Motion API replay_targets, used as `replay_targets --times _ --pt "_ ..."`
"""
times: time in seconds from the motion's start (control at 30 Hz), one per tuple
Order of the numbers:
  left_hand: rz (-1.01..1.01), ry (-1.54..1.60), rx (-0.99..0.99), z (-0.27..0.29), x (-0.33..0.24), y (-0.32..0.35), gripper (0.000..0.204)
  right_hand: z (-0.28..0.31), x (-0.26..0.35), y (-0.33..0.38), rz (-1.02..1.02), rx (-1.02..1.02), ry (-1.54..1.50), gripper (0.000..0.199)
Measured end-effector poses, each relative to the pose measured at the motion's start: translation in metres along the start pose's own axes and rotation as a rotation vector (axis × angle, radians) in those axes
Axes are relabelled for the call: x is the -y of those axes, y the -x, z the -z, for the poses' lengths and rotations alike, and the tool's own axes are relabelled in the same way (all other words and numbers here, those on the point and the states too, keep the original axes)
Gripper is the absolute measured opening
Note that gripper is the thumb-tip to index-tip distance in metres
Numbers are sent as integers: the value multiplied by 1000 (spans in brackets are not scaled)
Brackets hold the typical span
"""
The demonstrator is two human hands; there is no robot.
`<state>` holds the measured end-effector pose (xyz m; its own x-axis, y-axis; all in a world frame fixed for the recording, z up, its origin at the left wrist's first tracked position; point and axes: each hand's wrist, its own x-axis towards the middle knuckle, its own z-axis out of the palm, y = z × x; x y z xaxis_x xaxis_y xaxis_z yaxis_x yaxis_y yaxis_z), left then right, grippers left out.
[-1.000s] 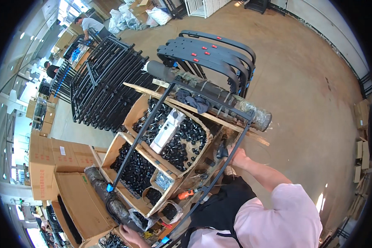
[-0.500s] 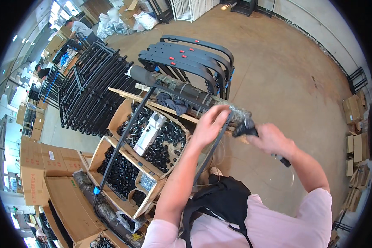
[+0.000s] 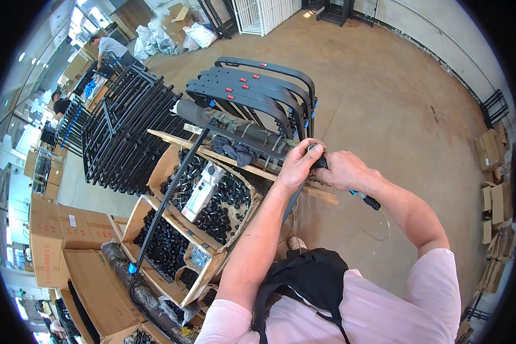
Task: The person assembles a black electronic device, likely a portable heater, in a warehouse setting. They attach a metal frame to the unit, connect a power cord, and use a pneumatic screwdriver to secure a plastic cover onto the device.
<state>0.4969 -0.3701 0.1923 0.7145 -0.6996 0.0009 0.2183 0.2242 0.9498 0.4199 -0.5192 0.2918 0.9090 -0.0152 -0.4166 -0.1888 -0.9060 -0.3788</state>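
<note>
A black tubular metal frame [image 3: 172, 186] lies over the boxes and the wrapped rail in front of me. My left hand [image 3: 299, 165] is closed round its right corner, thumb on top. Against that corner my right hand [image 3: 345, 170] grips a black pistol-shaped air tool [image 3: 321, 164]. The tool's head meets the left hand's fingers, which hide its tip. Below my right palm its handle end [image 3: 372, 202] sticks out, with a blue ring and a thin clear hose. What lies between the hands cannot be made out.
Cardboard boxes of black caps [image 3: 226, 203] stand left of my arm, a pale metal block [image 3: 203, 192] on one. A wrapped padded rail [image 3: 241, 127] lies beyond. Curved black frames [image 3: 252, 86] and stacked black frames [image 3: 126, 126] stand behind. A person [image 3: 110, 49] bends at the far left.
My right hand has brought the air tool left to the frame's corner, against my left hand. The left hand's fingers have closed on that corner. The view has shifted slightly.
</note>
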Motion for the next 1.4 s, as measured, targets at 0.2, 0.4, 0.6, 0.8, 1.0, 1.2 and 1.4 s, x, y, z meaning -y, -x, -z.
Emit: replay_targets --times 0.2,0.4,0.6,0.8,1.0,1.2,1.4 --pt "-14 -3 3 2 4 2 22 -6 -3 -4 5 11 -7 52" --pt "-38 -60 21 5 12 7 23 -19 -9 -8 -20 17 5 58" --pt "11 -66 3 6 16 12 26 -20 -3 -7 -84 34 -41 54" --pt "6 -155 -11 11 14 13 33 -28 -5 -23 -190 158 -130 35" --pt "28 -189 18 17 6 12 44 -38 3 -27 -269 57 -286 21" --pt "18 -274 46 15 -2 15 48 -43 -3 -27 -320 29 -253 19" --pt "31 -202 46 17 6 12 46 -40 5 -20 -301 2 -305 19"
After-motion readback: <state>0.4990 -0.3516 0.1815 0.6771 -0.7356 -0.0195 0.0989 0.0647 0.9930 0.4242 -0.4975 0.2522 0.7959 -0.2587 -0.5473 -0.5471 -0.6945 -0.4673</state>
